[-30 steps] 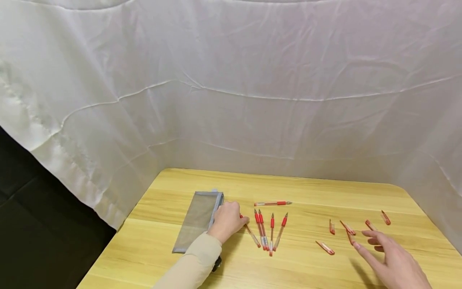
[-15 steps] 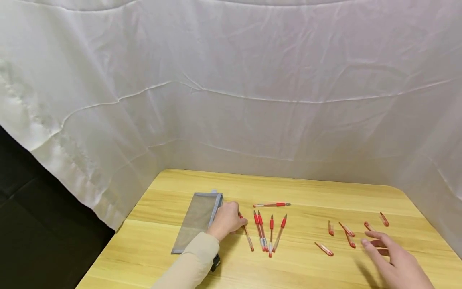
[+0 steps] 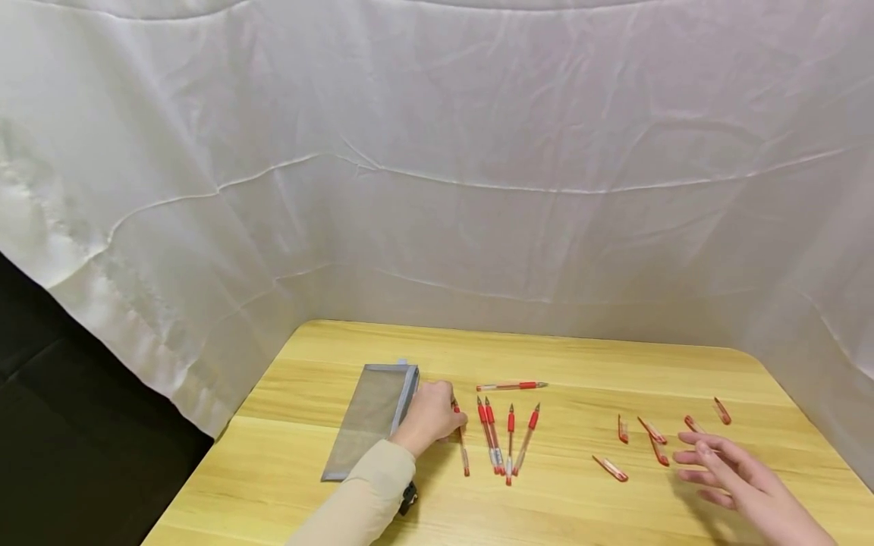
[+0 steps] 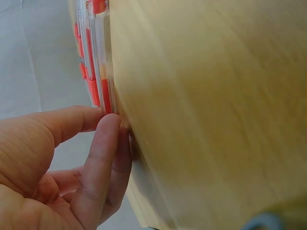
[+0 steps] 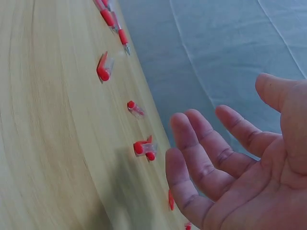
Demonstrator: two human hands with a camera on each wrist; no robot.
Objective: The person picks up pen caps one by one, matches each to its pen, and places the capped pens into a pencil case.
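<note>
My left hand (image 3: 429, 413) pinches a clear-barrelled pen with red ink (image 3: 464, 453) by its upper red end, the pen lying on the table. In the left wrist view, thumb and fingertips meet at the end of this pen (image 4: 106, 72). To its right several uncapped red pens (image 3: 510, 444) lie side by side, and one more pen (image 3: 512, 386) lies crosswise behind them. My right hand (image 3: 747, 481) hovers with relaxed, parted fingers over the table. Several red pen caps (image 3: 610, 468) lie scattered near it; the right wrist view shows nothing in this hand (image 5: 230, 172).
A grey mesh zip pouch (image 3: 362, 425) lies flat beneath and left of the left wrist. The wooden table (image 3: 560, 512) has a white curtain (image 3: 532, 243) along its back and sides. Dark cloth (image 3: 68, 425) hangs at the far left.
The lower end of the pinched pen has swung left, so the pen lies closer to upright in the head view. My right hand has turned slightly and its fingers have spread.
</note>
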